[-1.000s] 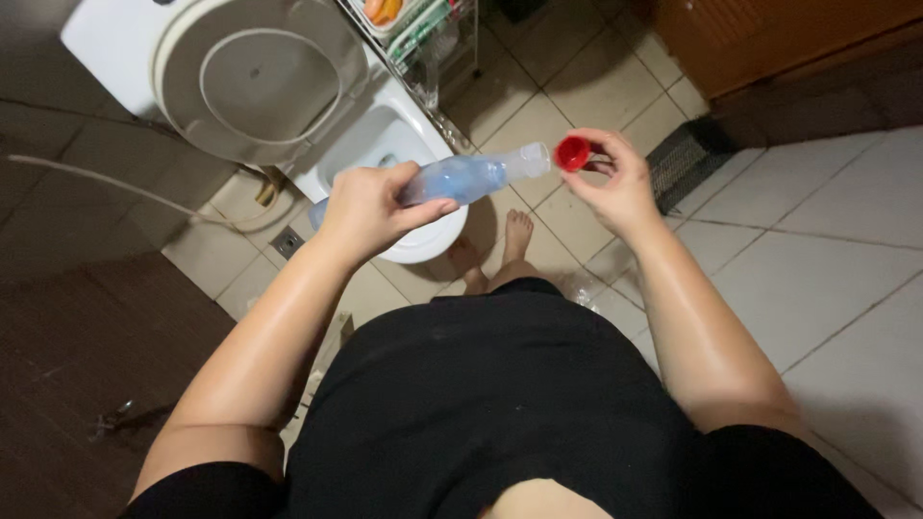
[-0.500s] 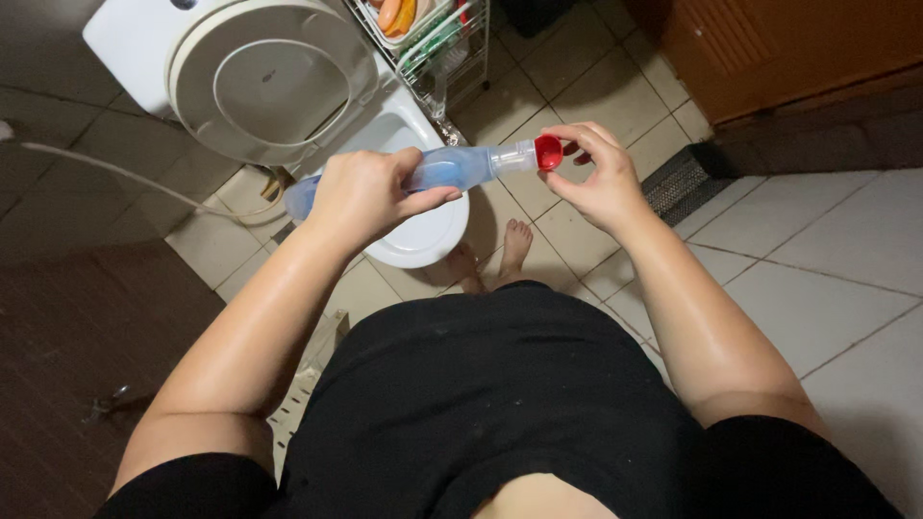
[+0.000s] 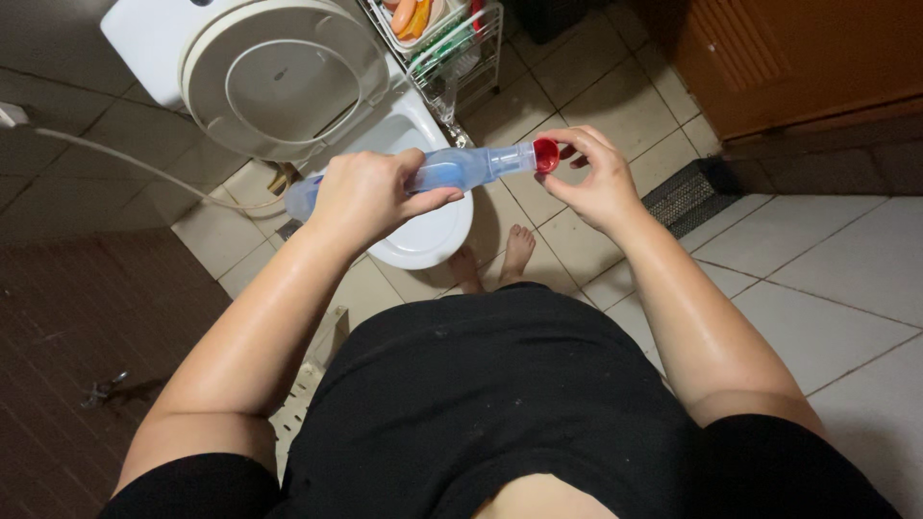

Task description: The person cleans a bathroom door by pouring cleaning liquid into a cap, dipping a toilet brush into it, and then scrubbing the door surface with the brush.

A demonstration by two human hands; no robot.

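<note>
My left hand (image 3: 363,195) grips a clear blue plastic bottle (image 3: 452,169) around its middle and holds it sideways above a white toilet bowl (image 3: 423,240). At the bottle's mouth sits a red cap (image 3: 545,155), pinched by the fingers of my right hand (image 3: 588,181). The toilet's lid (image 3: 279,82) stands raised. One of my bare feet (image 3: 519,252) shows on the tiles beside the bowl.
A wire rack (image 3: 452,38) with bottles and orange items stands right of the toilet. A white hose (image 3: 135,165) runs along the left wall. A dark floor grate (image 3: 694,195) lies by a wooden door (image 3: 808,58). A small metal object (image 3: 101,388) rests on the dark floor.
My right hand has brought the red cap from apart to the bottle's mouth. The view has shifted, so the toilet and rack show more fully.
</note>
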